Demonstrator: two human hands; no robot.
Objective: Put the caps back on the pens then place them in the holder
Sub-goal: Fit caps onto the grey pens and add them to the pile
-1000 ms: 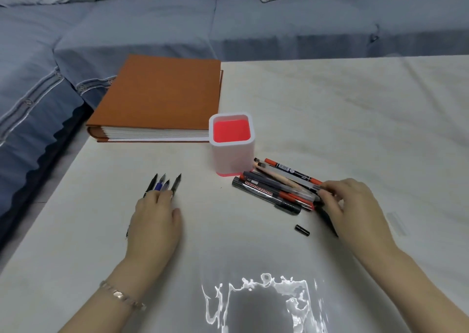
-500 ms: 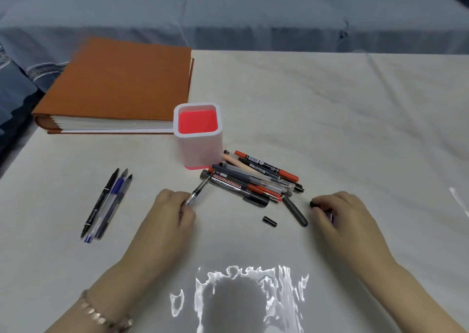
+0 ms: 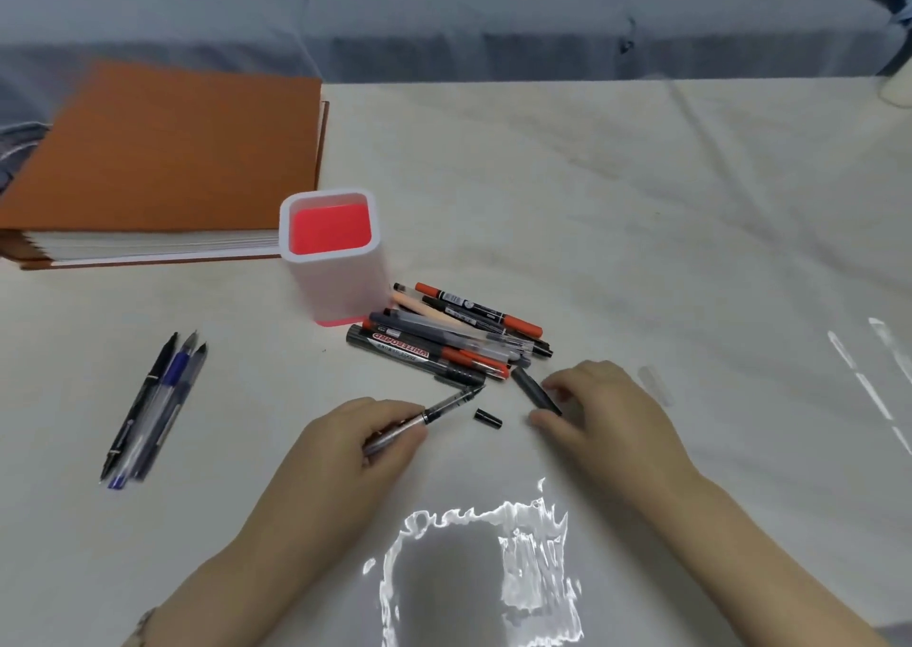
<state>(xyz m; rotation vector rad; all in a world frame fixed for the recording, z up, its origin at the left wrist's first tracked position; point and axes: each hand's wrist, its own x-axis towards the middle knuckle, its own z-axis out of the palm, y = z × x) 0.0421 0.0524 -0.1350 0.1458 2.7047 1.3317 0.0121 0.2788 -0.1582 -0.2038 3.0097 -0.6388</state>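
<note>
Pens [image 3: 444,345] beside holder [image 3: 340,286]; binder [image 3: 172,153] behind

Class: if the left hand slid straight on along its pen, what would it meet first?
Probably the pile of pens: the left hand aims its uncapped pen at the black end of the whiteboard marker, tip nearly touching. The dark cap lies just beside that line.
</note>
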